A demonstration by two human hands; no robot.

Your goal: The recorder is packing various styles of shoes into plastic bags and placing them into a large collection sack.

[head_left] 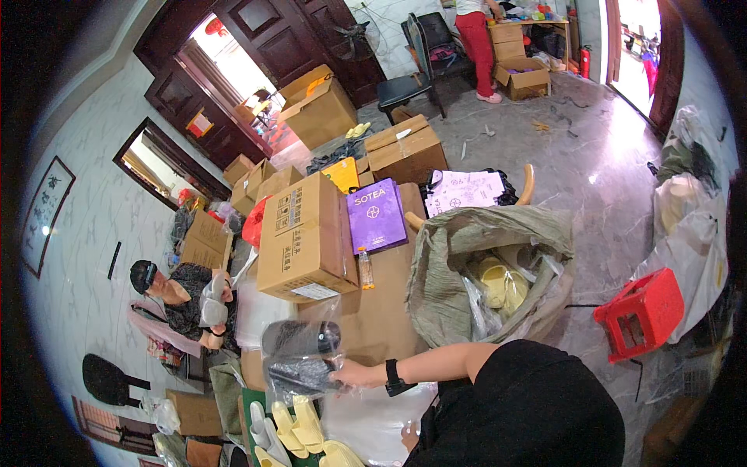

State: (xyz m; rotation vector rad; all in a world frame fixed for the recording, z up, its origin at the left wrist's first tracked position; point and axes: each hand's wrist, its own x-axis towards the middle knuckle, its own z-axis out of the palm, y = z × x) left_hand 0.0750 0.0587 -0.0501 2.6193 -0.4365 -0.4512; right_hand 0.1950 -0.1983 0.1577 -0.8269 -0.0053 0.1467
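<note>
My right hand [356, 373], with a black watch on its wrist, grips a clear plastic bag [282, 389] by the side. Inside the bag are dark slippers [288, 338], held above the table. Low in the picture, my left hand [410, 436] is partly hidden by my black sleeve; its visible fingers rest on a pile of clear plastic sheets or bags [358, 416]. Beside the pile, pale yellow slippers [308, 424] and grey-white slippers [268, 434] lie on a green surface.
A large cardboard box [303, 237], a small bottle [365, 268] and a purple bag [377, 216] stand on the table. An open woven sack [428, 288] holds bagged yellow slippers. Opposite, a person [194, 300] holds light slippers. A red stool [642, 311] is at right.
</note>
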